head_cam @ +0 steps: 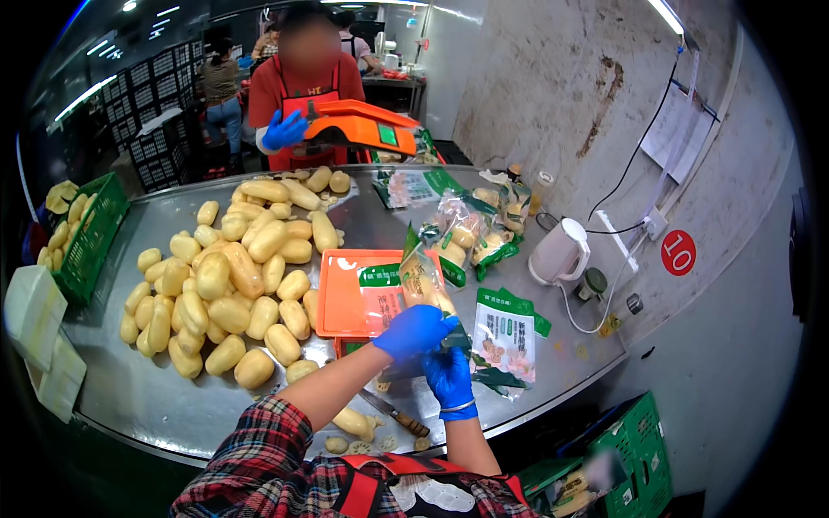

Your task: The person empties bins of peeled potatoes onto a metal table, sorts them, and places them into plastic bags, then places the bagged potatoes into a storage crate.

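My left hand [416, 333], in a blue glove, and my right hand [449, 379], gloved alike, both grip the near end of a printed plastic bag [420, 275] with pale lotus root inside. The bag leans over an orange weighing scale [340, 291], on which a flat printed bag [379, 298] also lies. To the left is a big heap of peeled lotus root sections [227, 278]. Below my hands lies a knife with a wooden handle [409, 422], near cut root pieces [355, 422]. Flat printed bags [504, 337] lie right of my hands.
Filled bags [463, 233], a white electric kettle [562, 252] and a dark-lidded jar [592, 283] stand along the wall side. A green crate of roots [97, 239] is at the left, another green crate [638, 447] low right. Across the metal table [155, 408], a co-worker holds an orange scale [363, 128].
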Tool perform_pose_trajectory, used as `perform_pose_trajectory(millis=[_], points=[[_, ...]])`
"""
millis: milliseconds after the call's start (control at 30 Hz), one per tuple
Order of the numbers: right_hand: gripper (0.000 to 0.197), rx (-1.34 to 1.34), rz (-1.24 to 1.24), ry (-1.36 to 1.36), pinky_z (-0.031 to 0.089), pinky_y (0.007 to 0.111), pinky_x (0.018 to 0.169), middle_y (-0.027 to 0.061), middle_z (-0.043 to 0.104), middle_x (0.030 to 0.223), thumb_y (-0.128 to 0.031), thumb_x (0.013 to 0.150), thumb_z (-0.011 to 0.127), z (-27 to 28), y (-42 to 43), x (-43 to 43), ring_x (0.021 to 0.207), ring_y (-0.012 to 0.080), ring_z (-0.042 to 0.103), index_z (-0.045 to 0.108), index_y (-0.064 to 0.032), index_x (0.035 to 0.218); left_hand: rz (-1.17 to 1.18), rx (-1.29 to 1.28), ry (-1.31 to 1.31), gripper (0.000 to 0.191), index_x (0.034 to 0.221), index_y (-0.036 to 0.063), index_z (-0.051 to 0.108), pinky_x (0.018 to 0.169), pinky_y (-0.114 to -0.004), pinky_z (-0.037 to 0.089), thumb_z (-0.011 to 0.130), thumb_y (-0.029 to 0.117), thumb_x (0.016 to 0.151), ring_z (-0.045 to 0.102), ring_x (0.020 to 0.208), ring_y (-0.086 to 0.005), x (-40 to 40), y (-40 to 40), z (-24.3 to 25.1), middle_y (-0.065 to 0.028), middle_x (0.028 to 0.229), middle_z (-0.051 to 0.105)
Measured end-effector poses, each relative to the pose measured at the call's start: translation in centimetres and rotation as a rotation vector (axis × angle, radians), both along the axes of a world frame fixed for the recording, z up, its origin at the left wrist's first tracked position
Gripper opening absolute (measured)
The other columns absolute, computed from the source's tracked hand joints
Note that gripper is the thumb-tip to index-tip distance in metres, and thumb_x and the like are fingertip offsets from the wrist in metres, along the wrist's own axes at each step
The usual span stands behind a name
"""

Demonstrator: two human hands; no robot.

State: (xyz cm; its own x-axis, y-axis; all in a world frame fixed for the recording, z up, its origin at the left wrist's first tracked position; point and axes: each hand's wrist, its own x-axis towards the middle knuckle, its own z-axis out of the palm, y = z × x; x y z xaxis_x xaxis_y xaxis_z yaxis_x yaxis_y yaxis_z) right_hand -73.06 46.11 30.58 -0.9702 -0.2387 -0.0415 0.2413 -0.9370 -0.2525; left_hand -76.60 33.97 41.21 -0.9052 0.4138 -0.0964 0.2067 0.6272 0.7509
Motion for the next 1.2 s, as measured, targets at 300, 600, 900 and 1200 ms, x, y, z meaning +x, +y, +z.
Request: perform_pose_trajectory(millis=[300,600,900,1200], points=[[0.026,1.258,-0.572,0.335,0.047,0.025,0.065,0.0028,0.056,0.086,-0.023,0.092,0.047,-0.1,-1.4,-3.0,0.076,0.0084,0.054,0.047,-0.0069,0.112,0.018,0.064,0.097,0.053,0.068,0.0049,0.062,0.054,-0.031,0.048,0.042,0.050,0.086,0.061,0.054,-0.0203,1.1,-1.0,-0.8,-0.0089,0.057,0.061],[0.007,1.743,-0.707,0.470,0.045,0.033,0.064,0.0101,0.060,0.077,-0.009,0.073,0.062,-4.7,-2.2,-4.3,0.071,0.0233,0.057,0.060,-0.0038,0.077,0.374,0.515,-0.564,0.048,0.068,0.0062,0.054,0.035,-0.023,0.035,0.050,0.051,0.084,0.048,0.042,-0.0111,3.2,-4.3,-6.8,-0.0034,0.052,0.051],[0.046,1.488,-0.104,0.603,0.045,0.027,0.075,0.0073,0.058,0.102,-0.006,0.074,0.065,-1.9,-2.1,-3.2,0.089,0.0157,0.055,0.050,-0.0031,0.117,0.387,0.544,-0.631,0.051,0.070,0.0065,0.055,0.034,-0.022,0.034,0.047,0.054,0.085,0.046,0.039,-0.0098,3.5,-5.4,-8.3,-0.0039,0.053,0.053],[0.024,1.982,-0.318,0.884,0.045,0.034,0.078,0.0145,0.058,0.101,-0.007,0.074,0.060,-4.4,-1.4,-4.2,0.093,0.0287,0.056,0.062,-0.0058,0.098,0.292,0.659,-0.580,0.049,0.074,0.0072,0.055,0.036,-0.021,0.036,0.045,0.053,0.087,0.047,0.040,-0.0093,3.0,-5.7,-10.0,-0.0027,0.054,0.052]])
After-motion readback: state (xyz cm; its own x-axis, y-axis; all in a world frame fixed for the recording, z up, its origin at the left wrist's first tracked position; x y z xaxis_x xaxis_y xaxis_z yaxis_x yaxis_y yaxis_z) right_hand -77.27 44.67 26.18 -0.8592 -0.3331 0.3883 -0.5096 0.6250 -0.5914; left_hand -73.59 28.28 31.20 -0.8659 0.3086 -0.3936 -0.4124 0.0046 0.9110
